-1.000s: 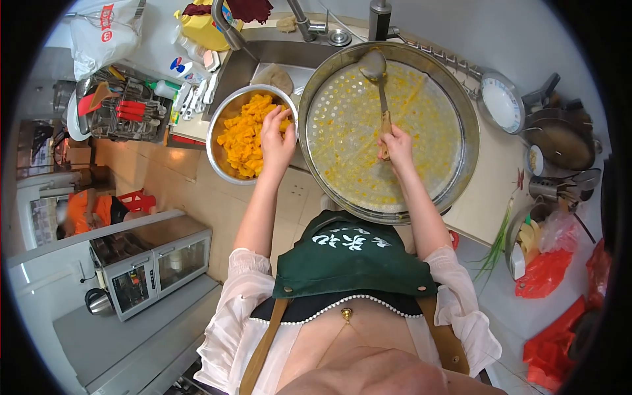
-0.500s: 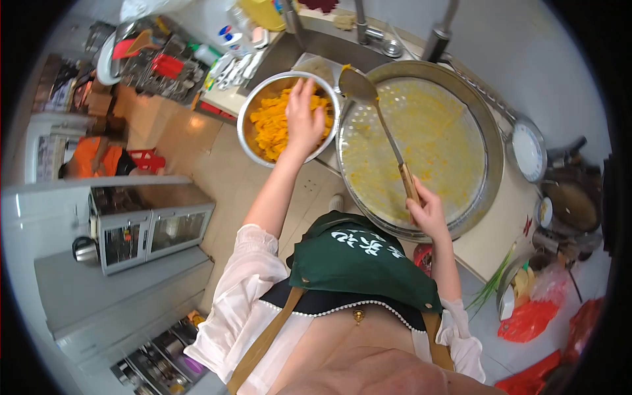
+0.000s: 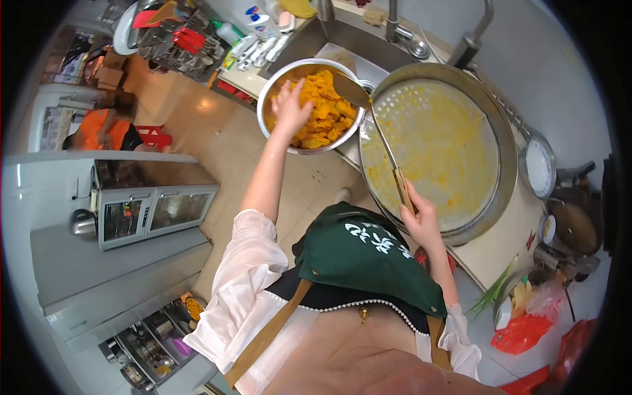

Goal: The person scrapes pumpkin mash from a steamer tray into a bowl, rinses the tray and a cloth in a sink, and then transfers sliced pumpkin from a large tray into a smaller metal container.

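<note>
My left hand [image 3: 291, 113] is over the left side of a steel bowl [image 3: 311, 151], fingers spread and nothing in them. Soft orange chunks [image 3: 329, 118], like cooked pumpkin, fill much of the bowl. The wooden handle of a metal wok spatula [image 3: 386, 146] is in my right hand [image 3: 421, 217], fingers wrapped around it. Its broad head overlaps the bowl's right side, over the chunks. Right of the bowl stands a large round steamer tray [image 3: 507, 158], its pale perforated bottom smeared with yellow bits.
Behind the bowl is a steel sink [image 3: 368, 52] with a faucet [image 3: 394, 23]. White bottles and handles crowd the counter at its left. To the right stand a plate [image 3: 540, 168], a dark pan [image 3: 573, 220] and green onions [image 3: 490, 289]. A person in orange [image 3: 105, 131] is far left.
The spatula's head has moved from the steamer tray's edge to over the bowl. My left hand has shifted to the bowl's left side. The view has also shifted.
</note>
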The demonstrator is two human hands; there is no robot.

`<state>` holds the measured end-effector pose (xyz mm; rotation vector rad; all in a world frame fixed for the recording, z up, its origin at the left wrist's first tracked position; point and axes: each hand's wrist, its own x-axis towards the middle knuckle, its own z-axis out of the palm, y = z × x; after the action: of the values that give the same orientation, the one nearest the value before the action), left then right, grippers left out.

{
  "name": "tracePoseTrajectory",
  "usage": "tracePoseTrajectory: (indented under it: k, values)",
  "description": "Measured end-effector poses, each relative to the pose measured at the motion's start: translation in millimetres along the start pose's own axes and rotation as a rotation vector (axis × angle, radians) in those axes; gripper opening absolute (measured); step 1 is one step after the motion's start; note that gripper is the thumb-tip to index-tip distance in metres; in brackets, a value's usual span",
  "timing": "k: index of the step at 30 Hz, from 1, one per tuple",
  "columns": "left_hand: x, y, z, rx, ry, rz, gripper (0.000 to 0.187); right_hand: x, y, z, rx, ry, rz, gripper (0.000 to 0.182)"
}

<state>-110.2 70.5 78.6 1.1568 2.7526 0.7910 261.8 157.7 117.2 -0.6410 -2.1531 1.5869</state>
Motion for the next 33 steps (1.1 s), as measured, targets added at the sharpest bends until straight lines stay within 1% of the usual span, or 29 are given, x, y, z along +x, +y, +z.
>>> tracePoseTrajectory:
  k: [1,2,4,5,6,8,10,11,12,15,17,18,21,24,27,30,31,33]
  values:
    - [0,-3,-2,-0.059,-0.018,0.028,0.066,-2,1,-1,0.029,0.014,-0.001,0.051]
    - [-3,-6,4,0.094,-0.025,0.043,0.062,-5,-1,-3,0.079,0.008,0.117,0.051]
    - [-7,-12,5,0.376,-0.174,0.130,0.061,-12,-5,-9,0.195,-0.015,0.353,0.053]
    - [-5,-13,3,0.282,-0.134,0.136,0.061,-15,0,-8,0.221,0.058,0.339,0.054]
    - [-1,-17,4,0.154,-0.029,0.107,0.050,-17,3,-12,0.269,0.097,0.398,0.054]
    - [9,-22,-6,-0.053,0.045,0.069,0.036,-26,9,-26,0.366,0.166,0.526,0.054]
    - [8,-25,-11,-0.143,0.140,0.094,0.029,-37,24,-35,0.430,0.276,0.521,0.056]
    - [5,-29,-8,-0.156,0.158,0.107,0.027,-42,28,-42,0.508,0.334,0.552,0.053]
    - [3,-30,-8,-0.156,0.123,0.116,0.028,-46,28,-48,0.585,0.395,0.584,0.051]
    - [-11,-27,2,-0.120,0.118,0.084,0.040,-59,31,-62,0.596,0.403,0.630,0.045]
    - [-18,-27,4,-0.087,0.103,0.080,0.045,-65,34,-63,0.628,0.388,0.692,0.041]
    - [-20,-26,4,-0.095,0.104,0.082,0.044,-67,36,-62,0.644,0.377,0.718,0.039]
    - [-26,-18,5,-0.117,0.119,0.088,0.042,-72,35,-57,0.622,0.356,0.757,0.041]
    - [-30,-13,4,-0.124,0.133,0.113,0.040,-90,41,-58,0.362,0.260,0.619,0.046]
    - [-34,-18,5,-0.138,0.148,0.140,0.037,-101,18,-74,0.239,0.016,0.721,0.050]
    - [-38,-19,5,-0.184,0.161,0.121,0.035,-98,3,-66,0.064,-0.113,0.673,0.051]
    - [-39,-20,5,-0.176,0.166,0.119,0.034,-98,4,-58,0.046,-0.089,0.551,0.051]
    - [-41,-19,3,-0.166,0.172,0.120,0.033,-90,-4,-53,0.056,-0.151,0.596,0.051]
